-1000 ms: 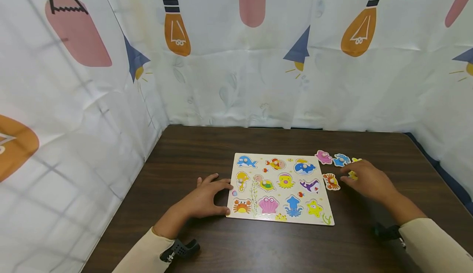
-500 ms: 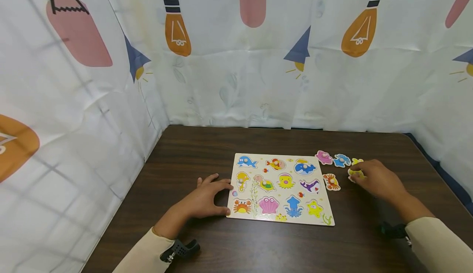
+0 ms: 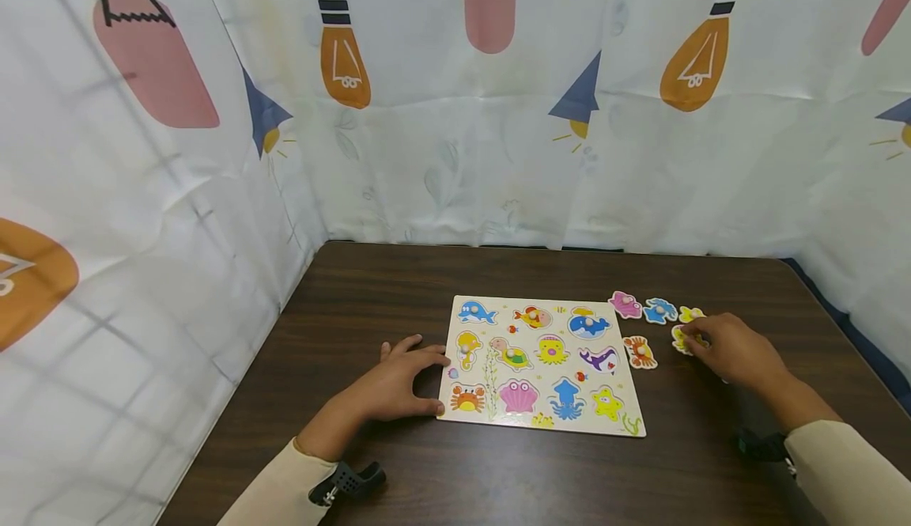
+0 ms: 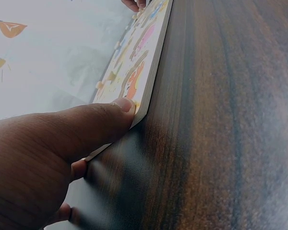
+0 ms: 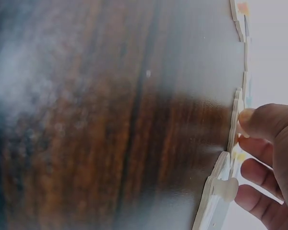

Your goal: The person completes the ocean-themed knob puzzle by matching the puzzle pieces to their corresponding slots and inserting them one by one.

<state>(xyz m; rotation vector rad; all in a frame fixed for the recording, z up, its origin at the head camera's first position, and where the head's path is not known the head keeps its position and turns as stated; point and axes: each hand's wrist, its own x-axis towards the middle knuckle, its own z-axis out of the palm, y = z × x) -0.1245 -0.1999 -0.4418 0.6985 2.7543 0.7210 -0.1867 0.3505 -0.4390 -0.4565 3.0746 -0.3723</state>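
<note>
My left hand (image 3: 395, 380) rests at the left edge of a peg puzzle board (image 3: 591, 423) with sea animals on it. In the left wrist view the thumb (image 4: 105, 117) presses on the board's corner, other fingers beside the edge. To the right of the board, my right hand (image 3: 740, 352) pinches the knob of a yellow puzzle piece (image 3: 681, 340), partly covered by the fingers. The right wrist view has this piece (image 5: 234, 122) edge-on, with thumb and forefinger at its knob. Below it there, another piece (image 5: 209, 201) with a pale knob lies near the other fingertips.
Behind the right hand lie a pink piece (image 3: 625, 304), a blue piece (image 3: 660, 310) and another yellow piece (image 3: 690, 314). An orange-red piece (image 3: 640, 352) lies beside the board's right edge. Printed white curtains (image 3: 463, 194) stand round the brown table (image 3: 398, 281).
My right hand has moved slightly right, and its fingers have come together on the yellow piece's knob. The left hand and the board look the same.
</note>
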